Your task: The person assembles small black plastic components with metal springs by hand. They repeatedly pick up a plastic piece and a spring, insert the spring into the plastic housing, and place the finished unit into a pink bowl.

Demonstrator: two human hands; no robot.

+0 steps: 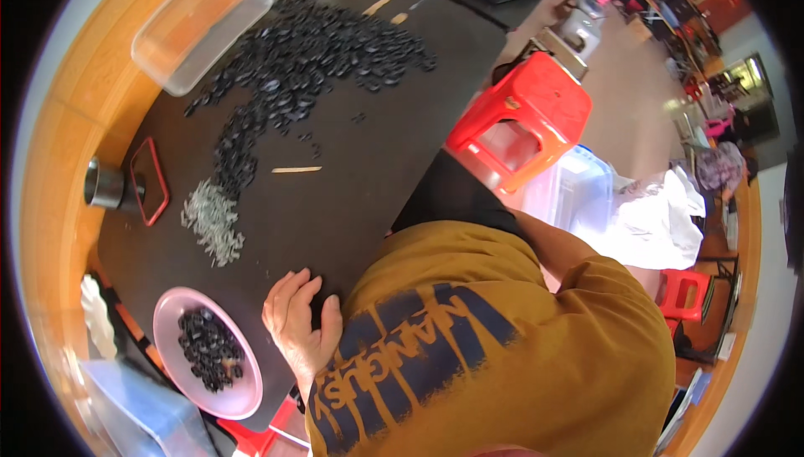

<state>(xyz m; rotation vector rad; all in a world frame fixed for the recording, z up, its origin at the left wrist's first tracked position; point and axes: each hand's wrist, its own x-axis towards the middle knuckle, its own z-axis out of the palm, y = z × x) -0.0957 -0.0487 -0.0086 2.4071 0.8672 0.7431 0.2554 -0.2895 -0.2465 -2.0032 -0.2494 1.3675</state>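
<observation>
My left hand (pixel 297 319) lies on the near edge of the dark table, palm down, with its fingers stretched out and nothing in them. Closest to it are a pink bowl (pixel 167 323) holding small black plastic parts (pixel 209 350) and a heap of small grey-white pieces (pixel 212 222). Of my right arm only the forearm (pixel 548 235) shows, beside my lap; the hand is hidden. Farther up the table a large spread of black oval parts (pixel 310 55) trails down toward the grey-white heap. A flat wooden stick (pixel 296 170) lies alone near the middle.
A clear plastic tray (pixel 180 72) stands at the far left. A red-framed phone (pixel 149 182) and a metal cup (pixel 104 183) sit along the left edge. To the right are a red stool (pixel 536 105), a clear bin (pixel 578 185) and a white bag (pixel 662 222).
</observation>
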